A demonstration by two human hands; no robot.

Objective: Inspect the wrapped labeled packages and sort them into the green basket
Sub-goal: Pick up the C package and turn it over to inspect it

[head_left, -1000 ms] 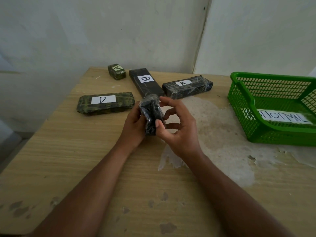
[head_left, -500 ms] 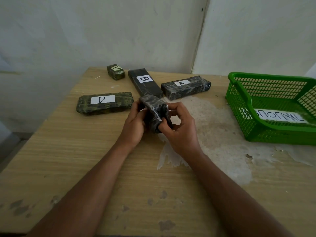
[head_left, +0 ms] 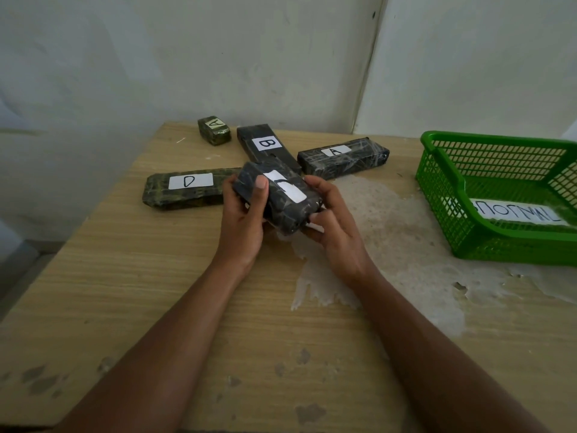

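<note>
Both hands hold a dark wrapped package just above the table's middle, its white label with a black mark facing up. My left hand grips its left side with the thumb on top. My right hand cups its right end. On the table behind lie a long package labelled D, one labelled B, one labelled A and a small package labelled A. The green basket stands at the right with a white written label inside.
The wooden table has a pale patch of peeled surface between my hands and the basket. A white wall corner rises directly behind the table. The table's left edge drops to the floor.
The held package was standing on end with its plain side toward me; it has been turned flat, label upward. Both hands kept hold of it throughout.
</note>
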